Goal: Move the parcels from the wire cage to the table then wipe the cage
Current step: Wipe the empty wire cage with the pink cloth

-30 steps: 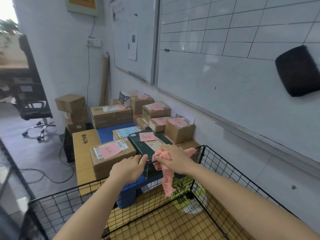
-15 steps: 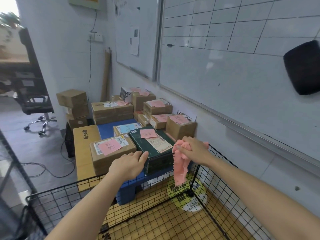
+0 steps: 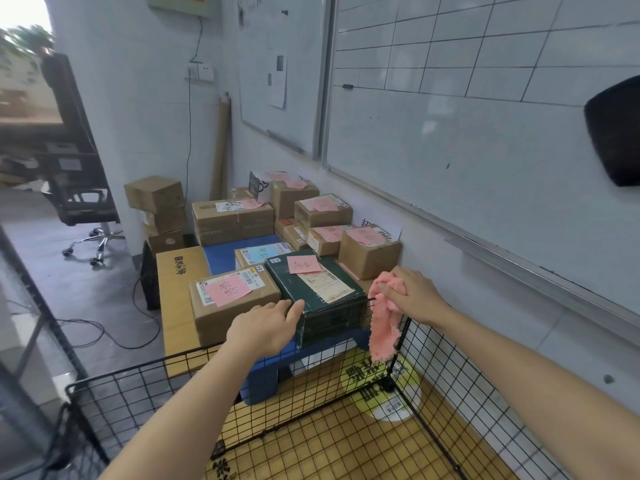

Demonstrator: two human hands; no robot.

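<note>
Head view: right hand (image 3: 414, 296) clamps pink cloth (image 3: 382, 327) on wire cage (image 3: 138, 367) corner rim — left hand (image 3: 266, 327) grips the rim.

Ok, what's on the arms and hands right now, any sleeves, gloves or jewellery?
The left forearm and right forearm are bare, no sleeve in view. The left hand and right hand wear no gloves; no watch, ring or wristband shows.

Pink cloth (image 3: 384, 320), black wire cage (image 3: 450, 368)
</note>
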